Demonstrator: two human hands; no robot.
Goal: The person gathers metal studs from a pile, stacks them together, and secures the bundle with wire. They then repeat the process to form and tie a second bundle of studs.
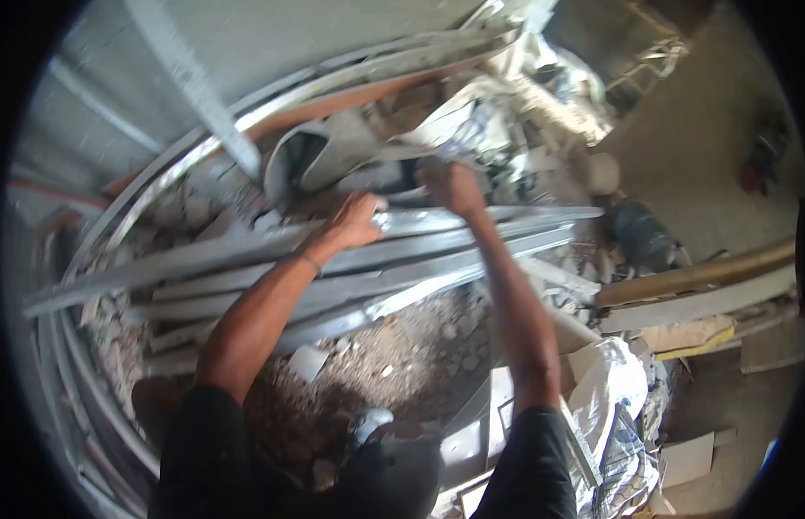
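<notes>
Long silvery metal profiles (pixel 420 222) lie stacked side by side across the rubble in front of me. My left hand (pixel 357 223) is at the top profile, its fingers curled over the edge, with a shiny bit of metal showing at the fingertips. Just beyond that profile, my right hand (pixel 454 187) is closed in a fist, blurred by motion. Something dark grey shows at its knuckles, but I cannot make out what it holds. Close behind both hands lies a curled grey-white sheet (pixel 333 164) with a dark hollow.
Broken rubble (pixel 394 346) covers the ground below the profiles. Curved metal strips run along the wall at upper left. A dark bluish container (pixel 642 233) lies at right, near long boards (pixel 696 278). Crumpled clear plastic (pixel 610 381) and cardboard are at lower right.
</notes>
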